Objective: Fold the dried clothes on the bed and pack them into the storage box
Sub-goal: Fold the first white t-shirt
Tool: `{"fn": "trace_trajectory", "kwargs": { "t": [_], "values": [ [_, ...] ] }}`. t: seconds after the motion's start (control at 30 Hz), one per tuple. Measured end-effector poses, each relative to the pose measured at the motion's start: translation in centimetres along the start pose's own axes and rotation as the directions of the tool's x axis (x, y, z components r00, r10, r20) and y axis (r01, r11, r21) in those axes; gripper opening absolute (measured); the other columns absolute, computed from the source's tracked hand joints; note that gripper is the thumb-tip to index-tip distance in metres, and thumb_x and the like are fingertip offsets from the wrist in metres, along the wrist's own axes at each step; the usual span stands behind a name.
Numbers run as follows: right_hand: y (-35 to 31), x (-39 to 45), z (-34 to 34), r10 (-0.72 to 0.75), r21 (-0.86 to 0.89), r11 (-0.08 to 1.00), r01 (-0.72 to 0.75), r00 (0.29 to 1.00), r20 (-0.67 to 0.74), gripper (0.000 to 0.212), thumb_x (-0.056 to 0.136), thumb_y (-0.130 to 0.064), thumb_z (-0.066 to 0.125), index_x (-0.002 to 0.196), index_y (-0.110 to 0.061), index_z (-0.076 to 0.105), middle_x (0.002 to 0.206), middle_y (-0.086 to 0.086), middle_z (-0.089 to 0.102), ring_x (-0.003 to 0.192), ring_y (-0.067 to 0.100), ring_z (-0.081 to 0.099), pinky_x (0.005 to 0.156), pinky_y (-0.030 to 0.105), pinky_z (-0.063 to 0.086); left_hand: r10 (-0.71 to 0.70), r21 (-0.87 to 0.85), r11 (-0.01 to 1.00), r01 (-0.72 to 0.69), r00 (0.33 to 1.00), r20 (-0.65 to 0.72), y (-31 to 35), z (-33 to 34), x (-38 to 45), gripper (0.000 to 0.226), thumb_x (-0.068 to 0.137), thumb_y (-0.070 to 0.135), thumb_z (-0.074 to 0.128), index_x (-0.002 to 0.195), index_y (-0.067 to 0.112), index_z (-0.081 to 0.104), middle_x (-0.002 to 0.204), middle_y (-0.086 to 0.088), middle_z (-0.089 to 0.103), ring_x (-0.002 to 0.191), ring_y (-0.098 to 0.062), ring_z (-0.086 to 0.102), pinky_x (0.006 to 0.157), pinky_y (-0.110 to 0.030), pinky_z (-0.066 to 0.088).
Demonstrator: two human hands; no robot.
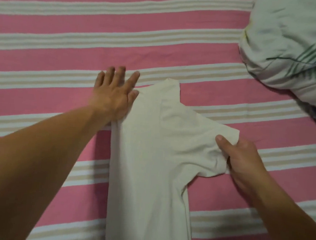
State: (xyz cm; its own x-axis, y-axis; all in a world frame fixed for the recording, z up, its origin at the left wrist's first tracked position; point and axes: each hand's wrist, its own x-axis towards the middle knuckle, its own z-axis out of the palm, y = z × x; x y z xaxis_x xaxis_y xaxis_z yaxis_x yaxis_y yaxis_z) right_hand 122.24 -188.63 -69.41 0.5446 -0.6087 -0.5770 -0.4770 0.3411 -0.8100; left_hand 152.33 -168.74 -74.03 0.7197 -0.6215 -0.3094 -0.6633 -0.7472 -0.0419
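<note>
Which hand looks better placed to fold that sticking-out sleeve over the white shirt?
The right hand, probably. Its grip already pinches the sleeve of the white shirt. The left hand lies flat with fingers spread at the shirt's opposite edge, near the collar, pressing it against the striped bedsheet.

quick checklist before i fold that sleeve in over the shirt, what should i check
1. Left hand flat with fingers spread, pressing the shirt's left edge: ok.
2. Right hand has a grip on the sleeve, thumb on top: ok.
3. White shirt lies flat on the striped bed sheet: mostly ok, creases near the sleeve.
4. Left side already folded in: cannot tell.
5. Pillow clear of the shirt: ok.
6. Storage box within reach: cannot tell, not in view.
</note>
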Motion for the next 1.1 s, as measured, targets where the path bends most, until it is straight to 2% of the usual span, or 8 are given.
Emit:
{"fn": "trace_trajectory", "kwargs": {
  "t": [0.23,0.47,0.6,0.8,0.87,0.93,1.0,1.1],
  "values": [
    [-0.8,0.1,2.7,-0.213,-0.423,0.896,0.138,0.968,-0.135,0.026,0.106,-0.036,0.043,0.107,-0.017,0.060,0.090,-0.013,0.064,0.085,0.000,0.060,0.063,0.020,0.043,0.073,-0.166,0.977,-0.131,0.946,-0.317,7.2,-2.4,-6.1,0.058,0.107,0.044,0.026,0.160,0.021,0.024,0.168,-0.015,0.014,0.156,-0.037,0.005,0.126,-0.052,0.004],
    [-0.1,-2.1,0.6,0.007,0.041,0.999,-0.010,0.997,0.077,0.023,0.098,-0.017,0.063,0.120,-0.015,0.067,0.111,0.000,0.075,0.104,0.021,0.072,0.089,0.037,0.056,0.195,-0.131,0.971,-0.201,0.979,-0.053,9.8,2.1,-7.4,0.063,0.101,0.064,0.005,0.158,0.045,-0.013,0.169,-0.002,-0.018,0.152,-0.025,-0.027,0.124,-0.051,-0.011],
    [1.6,-4.3,1.5,-0.078,-0.294,0.953,0.070,0.997,-0.015,0.032,0.097,-0.022,0.065,0.128,-0.023,0.061,0.114,-0.014,0.071,0.102,0.000,0.067,0.078,0.014,0.051,0.217,-0.135,0.967,-0.216,0.976,-0.011,9.9,1.8,-7.4,0.063,0.099,0.065,0.001,0.155,0.046,-0.020,0.167,-0.003,-0.025,0.150,-0.026,-0.032,0.123,-0.053,-0.014],
    [-1.0,-4.3,1.8,0.011,-0.243,0.970,-0.022,0.999,-0.047,0.036,0.095,-0.021,0.066,0.129,-0.030,0.059,0.114,-0.013,0.071,0.104,0.015,0.068,0.079,0.035,0.057,0.206,-0.299,0.939,-0.168,0.974,0.097,10.0,-2.5,-7.3,0.064,0.104,0.053,0.031,0.161,0.038,0.007,0.170,-0.010,-0.009,0.156,-0.031,-0.010,0.126,-0.050,-0.001],
    [-3.3,-5.1,2.4,-0.135,-0.392,0.908,0.148,0.989,0.062,0.049,0.093,-0.020,0.065,0.137,-0.036,0.053,0.118,-0.018,0.067,0.105,0.003,0.064,0.090,0.030,0.054,-0.030,-0.699,0.715,-0.004,0.999,-0.037,9.0,-4.7,-9.1,0.048,0.103,0.035,0.048,0.151,0.029,0.044,0.163,-0.005,0.030,0.150,-0.025,0.028,0.124,-0.045,0.023],
    [-4.9,-6.0,4.5,-0.224,-0.567,0.748,0.346,0.935,0.275,0.068,0.093,-0.026,0.062,0.150,-0.046,0.031,0.121,-0.015,0.065,0.104,0.006,0.063,0.090,0.030,0.052,-0.302,-0.975,0.062,0.212,0.935,0.184,6.9,-6.2,-11.3,0.033,0.101,0.026,0.053,0.132,0.019,0.062,0.140,-0.003,0.060,0.124,-0.022,0.060,0.112,-0.045,0.044],
    [-5.3,-6.7,7.4,-0.153,-0.697,0.514,0.500,0.853,0.499,0.085,0.093,-0.042,0.060,0.154,-0.051,0.002,0.103,-0.002,0.067,0.090,0.020,0.064,0.083,0.039,0.054,-0.134,-0.759,-0.525,0.384,0.844,0.519,5.2,-6.1,-12.8,0.041,0.104,0.039,0.048,0.129,0.009,0.061,0.125,-0.015,0.069,0.109,-0.031,0.070,0.105,-0.049,0.051],
    [-3.7,-7.4,10.5,-0.038,-0.706,0.299,0.643,0.747,0.664,0.083,0.093,-0.064,0.048,0.153,-0.047,-0.006,0.091,0.000,0.068,0.084,0.024,0.064,0.079,0.041,0.053,0.025,-0.649,-0.551,0.524,0.788,0.615,4.4,-4.3,-13.7,0.062,0.102,0.059,0.039,0.131,0.010,0.063,0.114,-0.009,0.071,0.103,-0.028,0.070,0.105,-0.048,0.048]
  ]
}}
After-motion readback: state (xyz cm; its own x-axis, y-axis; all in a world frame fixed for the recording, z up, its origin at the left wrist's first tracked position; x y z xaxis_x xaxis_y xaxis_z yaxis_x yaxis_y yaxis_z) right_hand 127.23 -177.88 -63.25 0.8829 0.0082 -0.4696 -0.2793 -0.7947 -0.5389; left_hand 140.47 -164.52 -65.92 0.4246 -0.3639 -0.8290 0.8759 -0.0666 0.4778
